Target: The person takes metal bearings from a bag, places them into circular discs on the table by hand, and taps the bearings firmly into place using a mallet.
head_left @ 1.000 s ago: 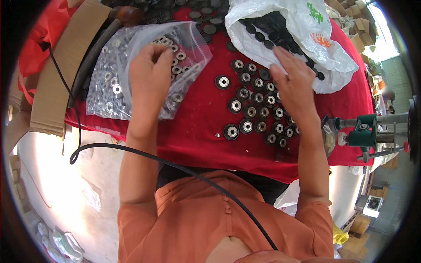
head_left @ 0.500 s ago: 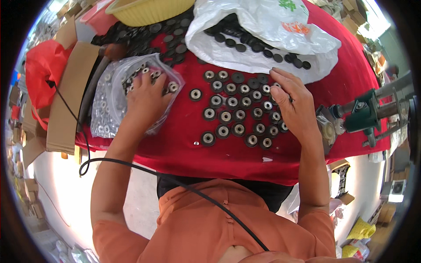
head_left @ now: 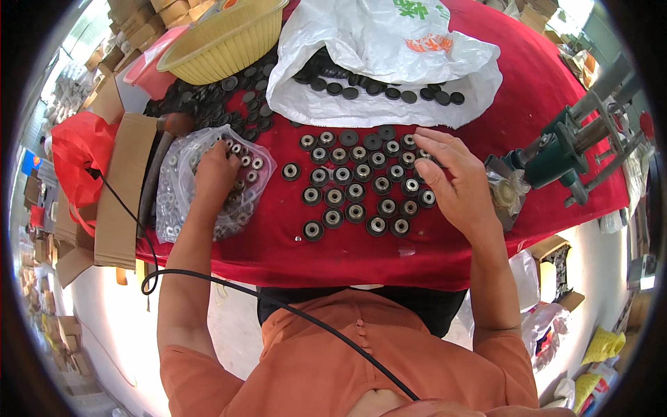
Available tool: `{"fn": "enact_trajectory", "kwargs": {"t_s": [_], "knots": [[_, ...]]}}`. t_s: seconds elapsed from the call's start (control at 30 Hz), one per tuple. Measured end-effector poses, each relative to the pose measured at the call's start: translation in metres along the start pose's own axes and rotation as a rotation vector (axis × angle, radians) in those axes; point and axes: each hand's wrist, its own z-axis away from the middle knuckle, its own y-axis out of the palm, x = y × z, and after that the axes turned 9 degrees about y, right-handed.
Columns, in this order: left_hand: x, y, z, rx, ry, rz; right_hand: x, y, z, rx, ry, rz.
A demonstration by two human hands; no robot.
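Observation:
My left hand (head_left: 217, 175) reaches into a clear plastic bag (head_left: 170, 201) of small metal ring-shaped parts (head_left: 257, 163) that look like bearings. Its fingers are curled down among them, and whatever they grip is hidden. Over the right side of several loose rows of black round discs, my right hand (head_left: 455, 182) is open, thumb apart from the stretched fingers, partly covering the nearest ones. Most of those discs carry a metal ring in the centre, like this disc with a ring (head_left: 355, 212). A few at the back, such as a plain black disc (head_left: 372, 142), show no ring.
Behind the rows, a white plastic bag (head_left: 389, 55) spills black discs. A yellow basket (head_left: 222, 45) stands by a pile of black discs (head_left: 201, 101) at the back left. A cardboard box (head_left: 125, 187) borders the left; a green hand press (head_left: 549, 160) stands right. A black cable (head_left: 278, 302) crosses in front.
My left hand's fingers, spread over the metal parts before, have curled in among them. The thumb and fingers of my right hand have moved farther apart. The whole view has shifted slightly.

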Motion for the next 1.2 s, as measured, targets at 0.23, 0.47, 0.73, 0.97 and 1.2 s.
{"fn": "enact_trajectory", "kwargs": {"t_s": [0.23, 0.47, 0.73, 0.97, 1.2], "knots": [[-0.039, -0.063, -0.016, -0.038, -0.578, 1.200, -0.001, -0.002, 0.012, -0.010, 0.048, 0.005], [-0.129, -0.058, 0.001, 0.572, -0.622, 2.146, 0.026, 0.047, -0.010, -0.053, -0.109, -0.045], [-0.195, -0.022, -0.008, 0.731, -0.517, 1.969, 0.012, 0.065, -0.031, -0.079, -0.119, -0.030], [-0.203, -0.007, -0.023, 0.654, -0.447, 1.991, 0.001, 0.055, -0.044, -0.129, 0.016, 0.163], [-0.126, 0.013, -0.055, 0.538, -0.286, 2.386, -0.031, 0.028, -0.055, -0.040, 0.201, 0.150]]}}
